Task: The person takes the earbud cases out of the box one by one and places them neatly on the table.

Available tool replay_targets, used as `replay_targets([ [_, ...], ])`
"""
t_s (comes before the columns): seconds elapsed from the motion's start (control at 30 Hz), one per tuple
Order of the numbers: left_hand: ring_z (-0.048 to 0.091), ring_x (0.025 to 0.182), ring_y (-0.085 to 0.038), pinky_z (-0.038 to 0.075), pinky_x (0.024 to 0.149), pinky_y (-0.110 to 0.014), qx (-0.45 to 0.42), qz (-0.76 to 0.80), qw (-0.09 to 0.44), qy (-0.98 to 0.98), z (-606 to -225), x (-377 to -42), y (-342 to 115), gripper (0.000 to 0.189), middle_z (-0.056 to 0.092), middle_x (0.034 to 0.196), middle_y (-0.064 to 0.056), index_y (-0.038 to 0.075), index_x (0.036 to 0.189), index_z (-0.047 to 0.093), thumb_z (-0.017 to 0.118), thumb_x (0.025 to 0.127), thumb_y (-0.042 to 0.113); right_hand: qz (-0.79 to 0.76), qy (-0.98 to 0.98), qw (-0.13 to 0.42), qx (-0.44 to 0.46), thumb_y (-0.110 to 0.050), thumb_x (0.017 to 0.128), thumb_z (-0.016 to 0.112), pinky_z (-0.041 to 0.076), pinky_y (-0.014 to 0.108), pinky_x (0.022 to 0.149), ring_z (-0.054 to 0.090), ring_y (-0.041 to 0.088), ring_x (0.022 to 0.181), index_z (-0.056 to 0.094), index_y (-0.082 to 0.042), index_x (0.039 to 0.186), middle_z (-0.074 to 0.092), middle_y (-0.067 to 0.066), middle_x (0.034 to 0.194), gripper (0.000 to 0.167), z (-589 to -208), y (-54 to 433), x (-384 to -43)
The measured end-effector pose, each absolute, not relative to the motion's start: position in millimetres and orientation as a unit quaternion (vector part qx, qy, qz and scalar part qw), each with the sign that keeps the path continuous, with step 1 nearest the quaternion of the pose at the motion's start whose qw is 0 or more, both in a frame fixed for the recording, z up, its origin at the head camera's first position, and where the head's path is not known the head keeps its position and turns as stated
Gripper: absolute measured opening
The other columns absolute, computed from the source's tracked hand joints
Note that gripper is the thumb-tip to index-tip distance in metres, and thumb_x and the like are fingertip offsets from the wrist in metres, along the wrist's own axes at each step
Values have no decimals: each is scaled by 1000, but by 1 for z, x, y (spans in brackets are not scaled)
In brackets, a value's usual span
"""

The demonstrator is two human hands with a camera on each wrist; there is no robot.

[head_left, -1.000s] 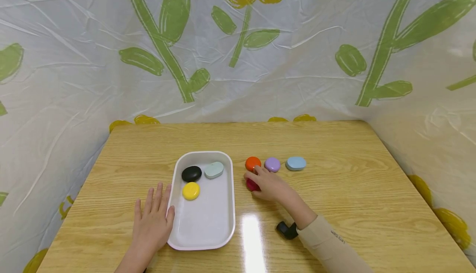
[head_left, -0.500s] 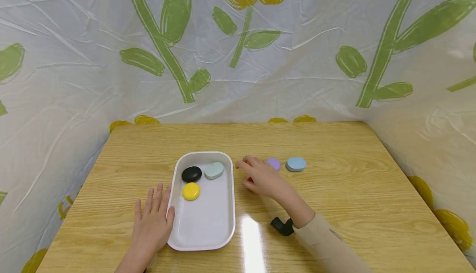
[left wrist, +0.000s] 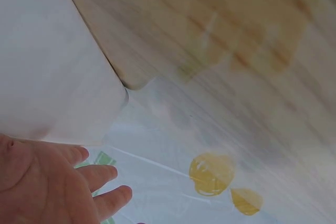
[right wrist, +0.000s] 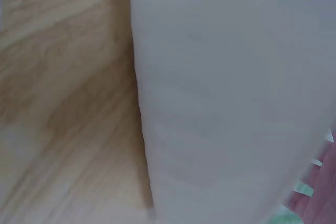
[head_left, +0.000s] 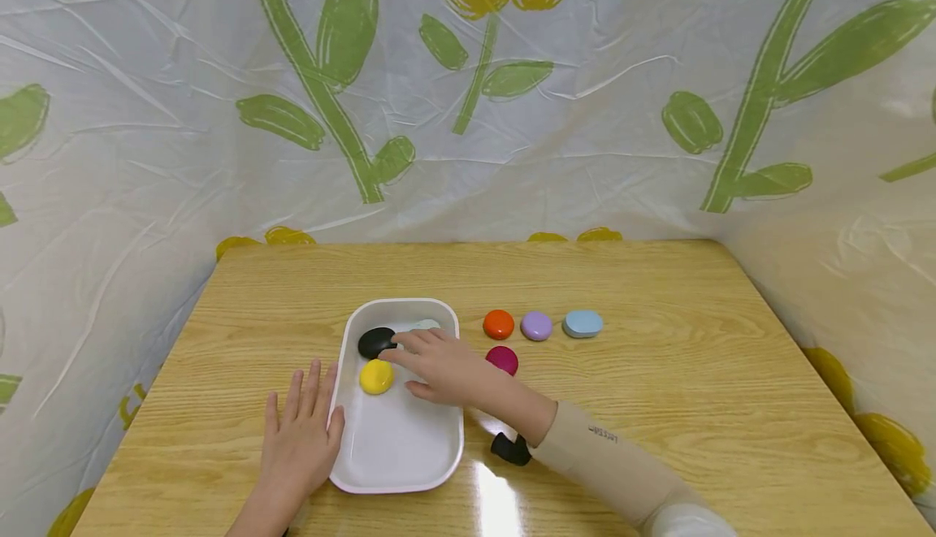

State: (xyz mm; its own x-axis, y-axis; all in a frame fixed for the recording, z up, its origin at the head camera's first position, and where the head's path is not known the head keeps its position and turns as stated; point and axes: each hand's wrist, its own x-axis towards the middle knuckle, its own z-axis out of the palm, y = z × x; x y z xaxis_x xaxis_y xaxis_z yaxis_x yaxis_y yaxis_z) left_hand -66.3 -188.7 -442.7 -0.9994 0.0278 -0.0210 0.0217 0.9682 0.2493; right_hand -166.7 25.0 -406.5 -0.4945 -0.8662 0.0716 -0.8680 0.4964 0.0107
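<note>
Over the white tray (head_left: 395, 452), right hand (head_left: 442, 366) loosely spread; alongside, left hand (head_left: 300, 443) straight-fingered.

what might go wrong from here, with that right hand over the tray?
1. Knocked pieces: the right hand has its fingertips close by the black piece and the yellow piece, so a small slip might shift either.
2. Unseen contact: that hand hides most of the pale green piece from the head camera, and the right wrist view shows no piece, so a bump there might go unnoticed.
3. Snag: the magenta piece sits right by the right forearm, which might brush it.
</note>
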Motion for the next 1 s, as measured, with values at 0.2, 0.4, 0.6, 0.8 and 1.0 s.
replay_targets([
  [0.2, 9, 136, -39, 1, 106, -60, 16, 125, 8, 992, -443, -67, -189, 55, 16, 150, -18, 8, 145, 22, 37, 96, 30, -29, -846, 29, 532, -33, 88, 59, 38, 33, 100, 42, 18, 123, 43, -27, 133, 44, 1, 136, 48, -421, 0, -163],
  [0.4, 13, 136, -39, 4, 105, -60, 19, 123, -5, 992, -443, -67, -189, 54, 19, 149, -18, 9, 144, 25, 38, 96, 29, -29, -842, 21, 538, -33, 86, 62, 39, 35, 99, 43, 18, 123, 45, -31, 132, 44, 1, 136, 50, -434, -12, -163],
  [0.6, 11, 136, -38, 4, 105, -61, 19, 119, 3, 993, -441, -67, -190, 54, 17, 150, -18, 9, 145, 23, 36, 96, 29, -39, -837, 33, 545, -32, 84, 62, 39, 32, 96, 42, 18, 122, 48, -33, 130, 44, 1, 134, 48, -446, -20, -164],
  [0.8, 10, 137, -38, 2, 105, -61, 18, 121, 9, 992, -440, -68, -191, 54, 16, 150, -17, 9, 145, 22, 35, 97, 29, -39, -841, 41, 539, -29, 84, 60, 42, 30, 92, 42, 17, 122, 51, -33, 127, 44, 1, 135, 44, -450, -23, -163],
  [1.0, 10, 137, -38, 3, 105, -61, 19, 124, 9, 992, -441, -68, -192, 55, 17, 150, -18, 9, 145, 23, 36, 96, 30, -42, -844, 54, 532, -27, 86, 60, 45, 28, 86, 45, 17, 113, 56, -32, 123, 47, 1, 129, 38, -449, -24, -163],
])
